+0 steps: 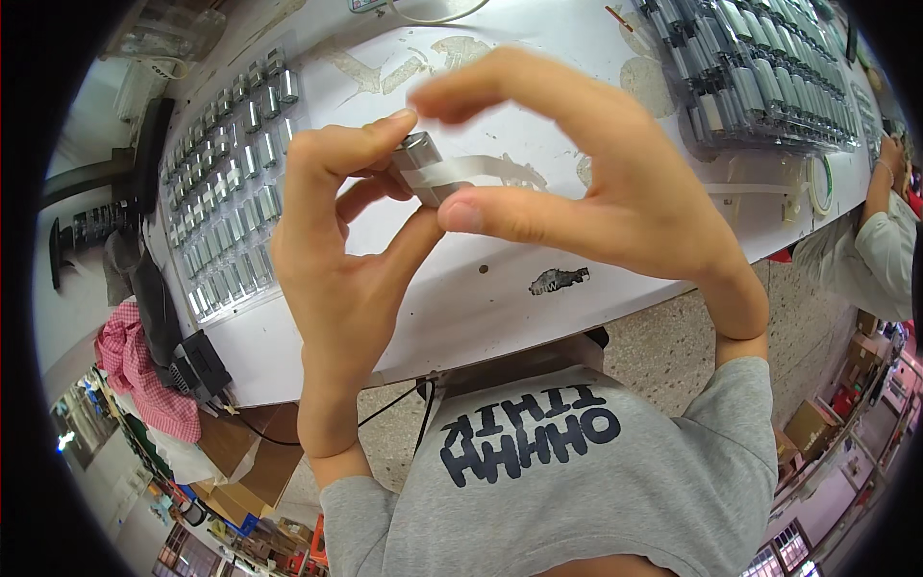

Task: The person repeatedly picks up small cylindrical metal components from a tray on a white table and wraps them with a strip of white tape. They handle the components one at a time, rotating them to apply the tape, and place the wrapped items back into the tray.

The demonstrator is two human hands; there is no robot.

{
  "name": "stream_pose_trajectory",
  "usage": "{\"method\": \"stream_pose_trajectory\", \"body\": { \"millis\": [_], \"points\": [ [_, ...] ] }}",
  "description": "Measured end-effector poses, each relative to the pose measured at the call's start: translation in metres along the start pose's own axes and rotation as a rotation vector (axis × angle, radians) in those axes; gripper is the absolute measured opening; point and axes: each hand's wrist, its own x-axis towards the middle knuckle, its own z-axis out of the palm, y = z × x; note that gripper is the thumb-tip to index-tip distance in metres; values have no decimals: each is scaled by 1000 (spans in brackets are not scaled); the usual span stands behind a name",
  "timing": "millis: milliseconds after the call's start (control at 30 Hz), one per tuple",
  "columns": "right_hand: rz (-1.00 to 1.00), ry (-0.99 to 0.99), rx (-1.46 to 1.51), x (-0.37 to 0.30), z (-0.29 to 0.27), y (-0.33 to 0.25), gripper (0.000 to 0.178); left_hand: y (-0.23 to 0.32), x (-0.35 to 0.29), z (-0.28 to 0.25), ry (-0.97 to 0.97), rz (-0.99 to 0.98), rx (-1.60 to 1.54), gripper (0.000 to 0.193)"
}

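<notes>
Over the table, my left hand (336, 231) is closed around a small silver metal piece (417, 149), its thumb and fingers pinching it from the left and below. A narrow whitish strip (481, 170) lies across the piece, and its free end curls out to the right. My right hand (606, 163) is curved around the strip with fingers and thumb apart. Its thumb tip is at the lower side of the piece, perhaps touching it. The right fingertips are smeared by motion above the piece, with a gap between them and it.
A clear plastic tray (231, 306) of similar silver pieces lies at the left. Stacked trays (769, 87) of pieces stand at the far right. A black device (199, 367) and red checked cloth (144, 370) are at the left edge. Another person's arm (880, 183) shows at the right.
</notes>
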Motion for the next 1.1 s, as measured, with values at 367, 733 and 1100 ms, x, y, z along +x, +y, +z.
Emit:
{"method": "stream_pose_trajectory", "body": {
  "millis": [367,733,1100],
  "points": [
    [284,-116,342,2,-3,-2,14,-4,1,1,48,158,368,44],
    [164,-108,231,1,-1,-7,8,-4,-1,2,62,170,392,43],
    [-125,-80,33,2,3,-5,12,-5,-3,3,42,182,344,43]
  ]
}}
